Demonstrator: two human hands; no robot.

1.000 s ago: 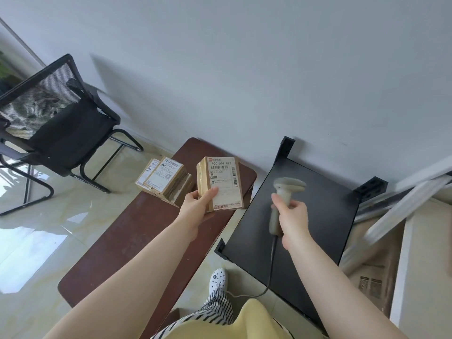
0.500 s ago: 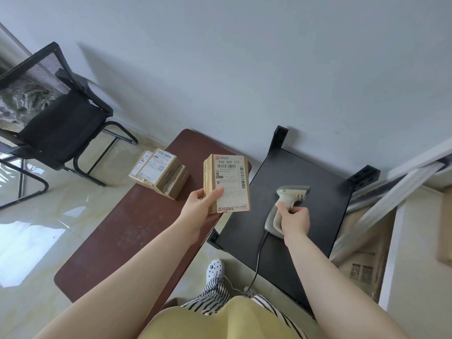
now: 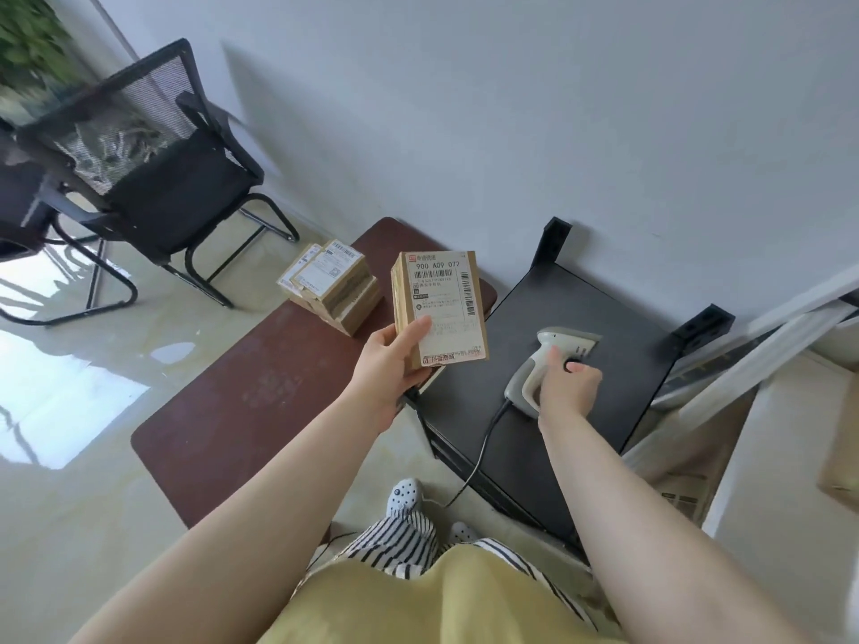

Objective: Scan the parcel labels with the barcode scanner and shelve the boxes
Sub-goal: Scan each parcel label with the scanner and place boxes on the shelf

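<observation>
My left hand (image 3: pixel 395 364) grips a small brown parcel box (image 3: pixel 446 309) from below and holds it upright, its white barcode label facing me, over the gap between table and shelf. The grey barcode scanner (image 3: pixel 564 339) lies on the black shelf top (image 3: pixel 618 318) to the right of the box. My right hand (image 3: pixel 569 388) is curled round the scanner's handle, thumb along it. The scanner's cable (image 3: pixel 479 457) hangs off the shelf's front edge towards the floor.
A stack of labelled parcels (image 3: pixel 332 285) sits at the far end of the brown table (image 3: pixel 260 388). A black mesh chair (image 3: pixel 172 197) stands at the left. White metal rails (image 3: pixel 762 360) and flat cardboard (image 3: pixel 688 481) lie right of the shelf.
My right hand has lowered the scanner from the air, where it pointed at the label, down onto the black shelf top. The box in my left hand has shifted slightly right.
</observation>
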